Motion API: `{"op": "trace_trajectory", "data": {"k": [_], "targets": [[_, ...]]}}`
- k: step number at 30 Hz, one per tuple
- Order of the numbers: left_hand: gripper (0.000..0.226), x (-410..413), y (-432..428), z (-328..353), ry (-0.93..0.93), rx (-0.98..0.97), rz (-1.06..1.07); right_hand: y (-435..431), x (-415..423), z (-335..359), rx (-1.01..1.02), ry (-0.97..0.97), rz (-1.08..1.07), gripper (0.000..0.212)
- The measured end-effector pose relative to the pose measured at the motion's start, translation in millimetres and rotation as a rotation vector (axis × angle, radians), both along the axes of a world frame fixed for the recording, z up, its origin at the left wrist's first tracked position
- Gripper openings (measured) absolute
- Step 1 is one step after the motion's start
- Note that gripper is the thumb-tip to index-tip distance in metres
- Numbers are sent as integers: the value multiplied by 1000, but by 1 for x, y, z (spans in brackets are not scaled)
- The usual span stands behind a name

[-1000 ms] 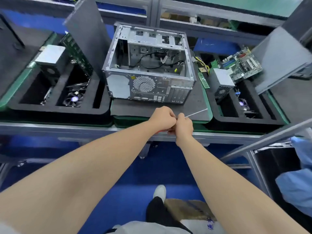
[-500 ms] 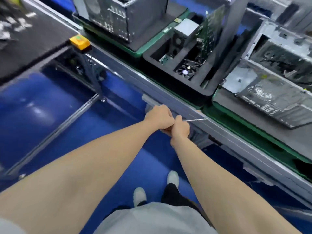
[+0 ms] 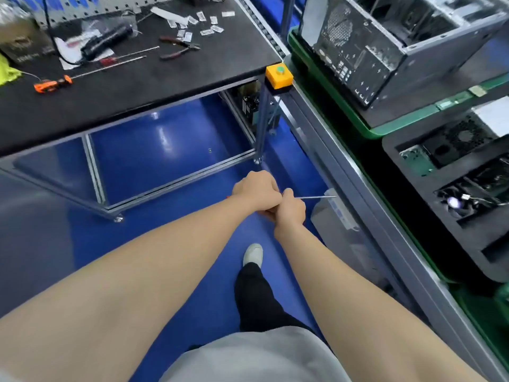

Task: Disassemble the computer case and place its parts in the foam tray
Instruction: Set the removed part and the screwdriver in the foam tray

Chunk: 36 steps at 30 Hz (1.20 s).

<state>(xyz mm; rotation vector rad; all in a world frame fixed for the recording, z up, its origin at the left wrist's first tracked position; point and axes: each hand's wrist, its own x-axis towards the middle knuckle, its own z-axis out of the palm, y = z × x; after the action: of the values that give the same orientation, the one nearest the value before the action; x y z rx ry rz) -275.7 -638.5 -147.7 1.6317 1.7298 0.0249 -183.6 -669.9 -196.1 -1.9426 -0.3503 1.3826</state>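
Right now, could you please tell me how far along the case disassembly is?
Done: the foam tray already holds a power supply and a fan. In hand: the left hand and right hand both grip a screwdriver, held over the floor, touching no part. Left: the computer case still stands as a metal shell, not yet taken apart.

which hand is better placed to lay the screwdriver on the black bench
Left, likely: left hand grips the screwdriver by its handle, nearer the black bench; right hand only pinches the shaft.

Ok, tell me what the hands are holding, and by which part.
A screwdriver: left hand wraps its handle, right hand grips where the shaft begins; the bare shaft sticks out.
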Motion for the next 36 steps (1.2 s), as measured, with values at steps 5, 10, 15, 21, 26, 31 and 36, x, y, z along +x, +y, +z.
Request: {"op": "trace_trajectory", "data": {"k": [5, 10, 15, 21, 26, 31, 36], "targets": [[28, -34, 78, -7, 8, -19, 73, 87, -30, -11, -29, 24, 70, 33], [22, -56, 161, -4, -26, 10, 124, 177, -50, -6, 2, 30, 134, 25], [12, -86, 239, 5, -127, 112, 223, 263, -77, 9, 76, 52, 195, 28], [11, -132, 332, 10, -127, 238, 258, 364, -122, 20, 147, 14, 239, 27], [9, -175, 412, -9, -103, 252, 269, 445, -162, 13, 141, 50, 231, 24], [8, -211, 467, -28, -46, 218, 197, 494, -203, 3, 60, 4, 174, 30], [7, -235, 495, -48, -45, 182, 116, 518, -227, -8, -21, -103, 154, 23]]}}
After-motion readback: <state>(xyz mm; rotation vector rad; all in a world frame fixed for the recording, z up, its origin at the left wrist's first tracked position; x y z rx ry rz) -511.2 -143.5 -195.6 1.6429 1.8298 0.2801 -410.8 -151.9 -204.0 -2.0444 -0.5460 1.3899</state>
